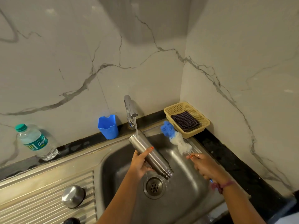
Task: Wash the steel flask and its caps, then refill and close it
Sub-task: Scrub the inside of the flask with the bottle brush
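over steel sink (113, 160), hands hold flask (150, 156) and brush (176, 139).

A dark object (72, 221) is cut off at the bottom edge; the brush handle (211, 180) hides inside the right hand (205, 167).

One cylindrical steel flask (149, 155), one blue-and-white fluffy bottle brush (175, 139), one domed steel cap (73, 196), one clear plastic water bottle (36, 142), one blue plastic cup (108, 126), one beige mesh basket (200, 117), two hands (140, 164) (205, 165).
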`<action>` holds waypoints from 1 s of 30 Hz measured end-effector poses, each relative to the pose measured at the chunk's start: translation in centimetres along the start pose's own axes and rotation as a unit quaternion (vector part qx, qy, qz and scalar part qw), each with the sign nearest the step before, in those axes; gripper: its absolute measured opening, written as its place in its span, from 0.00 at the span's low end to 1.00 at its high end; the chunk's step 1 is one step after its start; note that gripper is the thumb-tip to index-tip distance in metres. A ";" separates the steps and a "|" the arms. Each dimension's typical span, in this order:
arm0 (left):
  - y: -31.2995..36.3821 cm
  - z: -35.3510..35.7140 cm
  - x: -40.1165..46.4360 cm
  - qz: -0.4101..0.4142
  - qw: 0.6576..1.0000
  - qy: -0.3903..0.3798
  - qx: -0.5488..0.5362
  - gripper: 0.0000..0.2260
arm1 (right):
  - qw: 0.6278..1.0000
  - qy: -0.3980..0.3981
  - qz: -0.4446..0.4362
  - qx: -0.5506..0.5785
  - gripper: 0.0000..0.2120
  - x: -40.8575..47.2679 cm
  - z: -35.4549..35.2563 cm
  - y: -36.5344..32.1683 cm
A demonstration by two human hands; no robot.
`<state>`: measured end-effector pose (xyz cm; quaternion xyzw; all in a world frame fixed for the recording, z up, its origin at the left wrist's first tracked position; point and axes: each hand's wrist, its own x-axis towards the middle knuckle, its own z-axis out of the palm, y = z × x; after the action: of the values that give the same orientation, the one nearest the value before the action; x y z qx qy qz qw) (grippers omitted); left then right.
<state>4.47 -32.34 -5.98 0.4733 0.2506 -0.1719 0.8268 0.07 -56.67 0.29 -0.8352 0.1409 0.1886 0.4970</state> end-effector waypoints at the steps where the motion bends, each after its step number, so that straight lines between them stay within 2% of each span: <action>1: -0.2 0.1 0.2 0.004 1.000 0.002 0.014 0.31 | 1.000 0.002 0.000 0.006 0.10 0.0 0.0 0.2; 12: 0.5 -1.4 2.0 0.128 0.978 0.029 0.159 0.36 | 1.000 0.006 0.002 0.017 0.09 0.1 0.4 0.5; 18: 3.1 -2.4 3.6 0.178 0.902 0.041 0.392 0.43 | 0.999 0.012 -0.009 0.033 0.10 0.8 0.5 0.1; 23: 5.1 -2.3 4.0 0.192 0.882 -0.012 0.431 0.65 | 0.999 0.017 -0.015 0.039 0.10 1.7 0.6 -0.1; 30: 7.8 -1.1 4.9 0.195 0.871 -0.005 0.451 0.67 | 0.998 0.021 -0.026 0.049 0.09 2.2 0.8 -0.6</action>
<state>12.30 -27.81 -3.84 0.8332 0.0445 -0.1040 0.5413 2.08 -55.82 -0.60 -0.8170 0.1385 0.1511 0.5389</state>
